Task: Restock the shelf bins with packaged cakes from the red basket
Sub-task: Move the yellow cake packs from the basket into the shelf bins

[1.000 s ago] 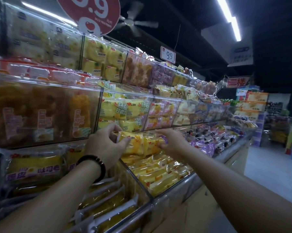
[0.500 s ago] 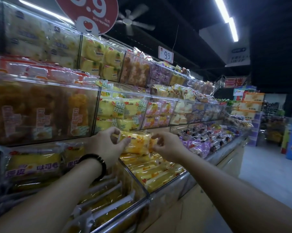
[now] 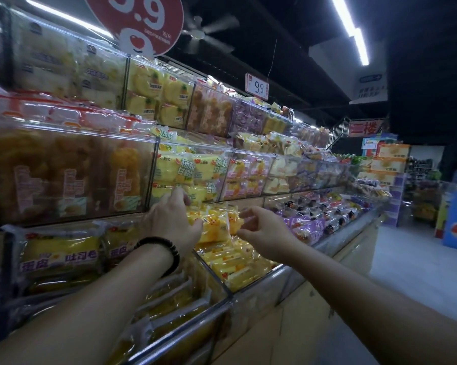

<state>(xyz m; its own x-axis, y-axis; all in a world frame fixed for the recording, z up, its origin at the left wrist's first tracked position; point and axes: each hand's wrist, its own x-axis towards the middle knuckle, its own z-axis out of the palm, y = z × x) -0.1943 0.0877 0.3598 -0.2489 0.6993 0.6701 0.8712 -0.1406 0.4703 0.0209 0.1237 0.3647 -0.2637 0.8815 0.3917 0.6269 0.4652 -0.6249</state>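
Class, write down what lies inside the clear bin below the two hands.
Yellow packets lie stacked in the bin. Lower layers are covered; the left hand and its held packet hide the back.

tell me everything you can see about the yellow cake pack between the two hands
The cake pack looks like soft yellow cake in clear, glossy, crinkled plastic wrap printed with small yellow cartoon figures. It lies roughly level over the lowest bin, which is full of similar yellow packs. The left hand grips its left end and hides that part. The right hand has thumb and forefinger curled at its right end; whether they touch it is unclear.
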